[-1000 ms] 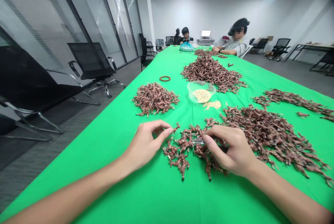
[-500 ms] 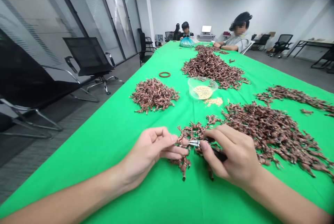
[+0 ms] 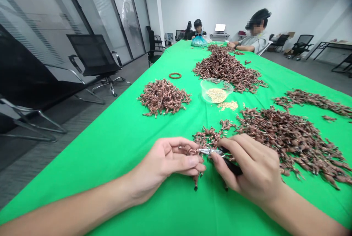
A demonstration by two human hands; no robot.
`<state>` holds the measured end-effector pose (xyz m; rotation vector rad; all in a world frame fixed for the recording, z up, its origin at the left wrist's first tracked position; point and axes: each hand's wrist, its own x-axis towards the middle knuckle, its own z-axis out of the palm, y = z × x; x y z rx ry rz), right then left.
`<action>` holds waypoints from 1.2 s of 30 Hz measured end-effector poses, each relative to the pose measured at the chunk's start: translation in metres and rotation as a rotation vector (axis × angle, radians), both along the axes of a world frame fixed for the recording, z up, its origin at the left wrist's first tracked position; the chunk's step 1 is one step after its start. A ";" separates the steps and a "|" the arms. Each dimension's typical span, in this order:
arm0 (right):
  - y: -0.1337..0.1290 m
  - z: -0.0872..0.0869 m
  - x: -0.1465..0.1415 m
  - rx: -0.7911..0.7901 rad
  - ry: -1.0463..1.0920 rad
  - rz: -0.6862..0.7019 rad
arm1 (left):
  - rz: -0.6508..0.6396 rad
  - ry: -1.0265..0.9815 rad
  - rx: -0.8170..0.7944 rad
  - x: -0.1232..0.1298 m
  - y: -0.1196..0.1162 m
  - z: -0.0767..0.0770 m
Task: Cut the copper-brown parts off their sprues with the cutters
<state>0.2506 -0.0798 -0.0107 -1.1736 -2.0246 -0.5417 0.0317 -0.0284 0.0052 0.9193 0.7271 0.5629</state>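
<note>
My left hand (image 3: pixel 176 159) is closed on a small brown horse-like figurine (image 3: pixel 193 151), pinched between thumb and fingers so most of it is hidden. My right hand (image 3: pixel 253 162) grips pliers (image 3: pixel 232 165) with black handles and slim metal jaws. The jaw tips meet the figurine at my left fingertips; whether they clamp it or only touch it, I cannot tell. Beneath and behind both hands lie several loose figurines (image 3: pixel 209 137) of the same kind, one with a dark-tipped leg poking out below my left fingers.
On the green cloth (image 3: pixel 115 162) stand a left figurine pile (image 3: pixel 164 97), a large right pile (image 3: pixel 291 138) and a far pile (image 3: pixel 225 69). A clear bowl (image 3: pixel 216 91) holds pale grains, with spilled grains (image 3: pixel 229 105) beside it. A brown ring (image 3: pixel 175 76) lies behind. Other people (image 3: pixel 255 37) sit farther off.
The left fingers have rolled the figurine round, and the thumb now lies lower across it. Pliers and right hand have shifted slightly. The whole view has moved a little.
</note>
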 end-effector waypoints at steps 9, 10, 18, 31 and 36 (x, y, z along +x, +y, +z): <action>0.000 0.000 -0.001 -0.041 0.023 0.010 | 0.061 0.023 0.013 0.001 -0.002 0.003; 0.000 -0.001 0.000 -0.042 0.025 0.005 | 0.063 0.028 0.008 0.001 -0.002 0.003; 0.000 -0.001 0.000 -0.059 -0.004 -0.004 | 0.048 0.022 -0.004 0.001 -0.002 0.002; -0.002 -0.003 -0.004 -0.071 0.046 -0.019 | 0.068 -0.079 -0.138 0.002 0.001 0.006; 0.003 -0.001 -0.006 -0.217 0.266 0.001 | 0.072 0.009 -0.093 0.003 0.002 0.006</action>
